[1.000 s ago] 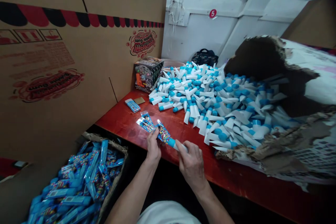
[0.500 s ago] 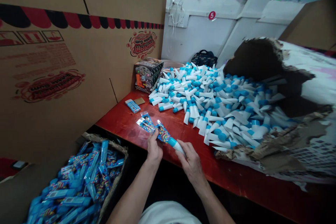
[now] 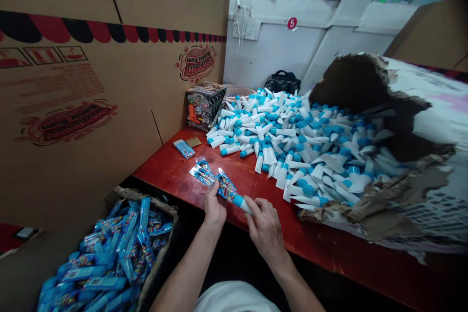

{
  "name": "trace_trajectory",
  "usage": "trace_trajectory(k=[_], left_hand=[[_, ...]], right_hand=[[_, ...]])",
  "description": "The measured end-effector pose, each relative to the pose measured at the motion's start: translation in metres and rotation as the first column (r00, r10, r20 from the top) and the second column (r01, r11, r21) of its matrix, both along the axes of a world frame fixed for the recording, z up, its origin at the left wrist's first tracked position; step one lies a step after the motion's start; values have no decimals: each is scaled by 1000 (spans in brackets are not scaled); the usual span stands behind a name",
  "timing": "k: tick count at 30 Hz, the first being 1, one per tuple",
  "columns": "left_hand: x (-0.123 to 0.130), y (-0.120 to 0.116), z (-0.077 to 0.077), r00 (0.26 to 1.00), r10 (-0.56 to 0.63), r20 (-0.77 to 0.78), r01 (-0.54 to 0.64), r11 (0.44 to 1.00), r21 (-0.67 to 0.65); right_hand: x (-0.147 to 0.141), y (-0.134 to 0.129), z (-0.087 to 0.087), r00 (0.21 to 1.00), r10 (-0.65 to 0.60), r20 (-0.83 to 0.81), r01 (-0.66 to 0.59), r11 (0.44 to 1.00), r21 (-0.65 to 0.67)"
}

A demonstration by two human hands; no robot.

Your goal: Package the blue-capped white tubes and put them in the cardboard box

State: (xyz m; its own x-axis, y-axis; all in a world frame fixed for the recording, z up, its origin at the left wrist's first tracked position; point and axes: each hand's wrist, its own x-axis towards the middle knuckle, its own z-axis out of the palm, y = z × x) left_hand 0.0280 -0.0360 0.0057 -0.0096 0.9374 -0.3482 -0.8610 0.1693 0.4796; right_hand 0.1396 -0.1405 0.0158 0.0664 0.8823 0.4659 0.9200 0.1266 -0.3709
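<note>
The red worktop (image 3: 164,168) looks like smooth, glossy painted wood, the white tubes (image 3: 269,154) satiny plastic with smooth blue caps (image 3: 308,190), the printed wrappers (image 3: 201,174) shiny, glinting film, the big carton (image 3: 142,78) matt cardboard, the torn box (image 3: 435,83) rough and ragged-edged, and the dark bag (image 3: 282,83) dull cloth.

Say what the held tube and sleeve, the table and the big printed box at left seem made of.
Tube: probably plastic; smooth white body, blue cap. Sleeve: likely thin film; clear, shiny end. Table: perhaps painted or varnished wood; glossy red. Box: cardboard, by its matte brown panels.
</note>
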Motion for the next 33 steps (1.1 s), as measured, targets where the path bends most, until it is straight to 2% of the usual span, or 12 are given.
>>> trace_trajectory(k=[2,7,12,19,22,27,33], left_hand=[[0,-1,0,1000,-19,-11,19,1000,22],[0,-4,1,997,-74,-21,75,996,44],[6,-12,-1,995,-91,-36,92,995,34],[23,-30,-14,983,-152,-101,158,986,52],[27,-34,-18,977,-160,-142,171,983,63],[31,-40,-13,958,-230,-172,242,969,51],[27,-40,-9,959,-193,-207,206,978,44]], right_hand=[[-1,0,0,1000,-10,29,10,1000,11],[-2,3,-1,996,10,-84,-12,1000,-18],[-3,7,-6,991,22,-129,-23,1000,-3],[-5,10,-13,979,-1,-203,-9,999,-50],[-4,12,-15,979,-9,-204,3,1000,-28],[-11,22,-13,986,-16,-169,23,999,41],[-17,32,-9,955,39,-294,-24,998,56]])
